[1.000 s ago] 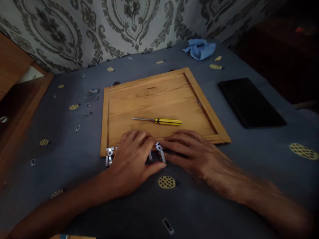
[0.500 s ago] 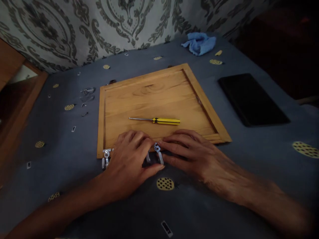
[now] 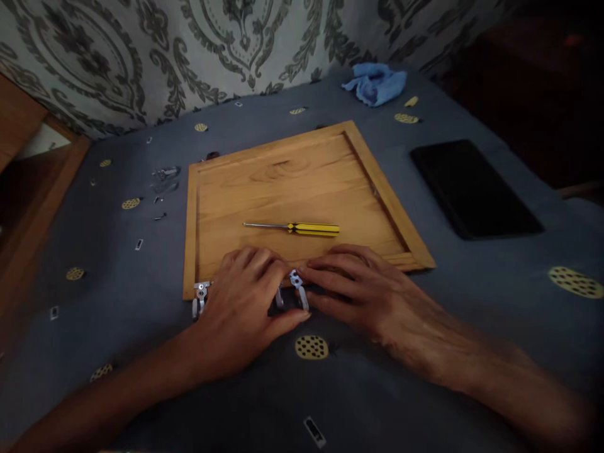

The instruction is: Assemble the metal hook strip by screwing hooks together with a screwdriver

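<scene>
A wooden cabinet door [image 3: 283, 141] lies flat, with a metal cabinet hinge [image 3: 298, 286] at its near edge. My left hand [image 3: 248, 292] is closed around this hinge, its thumb stretched along the near side and its fingertips out of sight. From the other side, my right hand [image 3: 363, 283] holds the hinge's right part with bent fingertips, while its other fingers rest on the door frame. A second hinge [image 3: 201, 292] sits at the door's near left corner, partly covered by my left hand. On the panel rests a screwdriver [image 3: 311, 229] with a yellow and black handle.
Small metal parts [image 3: 165, 173] and screws [image 3: 160, 217] lie left of the door on the patterned blue cloth [image 3: 117, 270]. To the right is a flat black tablet-like object [image 3: 474, 189]. A crumpled blue cloth [image 3: 377, 85] is at the back, and a wooden frame [image 3: 47, 195] borders the left.
Both hands keep nearly the same place and grip at the hinge. The view has shifted very slightly; the screwdriver and door stay put.
</scene>
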`<state>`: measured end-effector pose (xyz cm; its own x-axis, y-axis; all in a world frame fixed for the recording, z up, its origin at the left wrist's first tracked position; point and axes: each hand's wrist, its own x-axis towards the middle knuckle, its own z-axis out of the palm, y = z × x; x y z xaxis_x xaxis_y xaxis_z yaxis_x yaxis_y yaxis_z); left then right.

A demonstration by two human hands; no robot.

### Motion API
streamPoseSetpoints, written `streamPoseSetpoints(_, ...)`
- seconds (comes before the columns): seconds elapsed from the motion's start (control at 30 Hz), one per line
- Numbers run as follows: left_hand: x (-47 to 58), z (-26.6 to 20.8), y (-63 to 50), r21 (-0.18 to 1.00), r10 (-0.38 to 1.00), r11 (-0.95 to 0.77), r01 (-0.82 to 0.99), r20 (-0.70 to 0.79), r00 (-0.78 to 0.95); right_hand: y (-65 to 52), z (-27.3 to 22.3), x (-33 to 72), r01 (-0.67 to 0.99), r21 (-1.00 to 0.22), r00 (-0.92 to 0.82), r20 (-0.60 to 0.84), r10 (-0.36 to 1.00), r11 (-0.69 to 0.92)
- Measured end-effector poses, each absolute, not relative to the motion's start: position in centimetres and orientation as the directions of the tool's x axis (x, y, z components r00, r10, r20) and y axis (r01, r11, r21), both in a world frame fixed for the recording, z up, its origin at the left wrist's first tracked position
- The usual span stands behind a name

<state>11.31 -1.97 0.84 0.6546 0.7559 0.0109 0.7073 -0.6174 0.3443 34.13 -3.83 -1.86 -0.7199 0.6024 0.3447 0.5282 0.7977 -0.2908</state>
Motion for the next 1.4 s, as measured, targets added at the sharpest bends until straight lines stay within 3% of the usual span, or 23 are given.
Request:
streamPoseSetpoints(0.13,10.9,1.9,-1.6,0.365,0.743,-0.620,0.695,-0.010,0.669,-3.8,-1.4,34.1,0.526,-0.329,-0.728,0.301,0.615,0.784)
streamPoseSetpoints(0.33,8.7,4.5,-0.5,0.396,0.803,-0.568,0.721,0.076,0.591,-3.9,-2.8,35.2,0.523,-0.421,-0.724,0.240,0.647,0.741)
streamPoseSetpoints(0.53,4.8,3.7,0.6,0.435,0.909,-0.412,0.801,0.131,0.396,-4.0,-4.6,36.3,0.519,-0.512,-0.703,0.200,0.683,0.684)
streamPoseSetpoints(0.83,1.7,0.7,1.2,0.636,0.981,-0.171,0.753,0.181,0.070,-4.0,-4.3,36.1,0.550,-0.512,-0.688,0.170,0.706,0.660)
streamPoseSetpoints(1.4,1.2,0.0,1.4,0.636,0.974,-0.217,0.741,0.190,0.122,-3.9,-3.9,35.8,0.527,-0.448,-0.708,0.237,0.665,0.722)
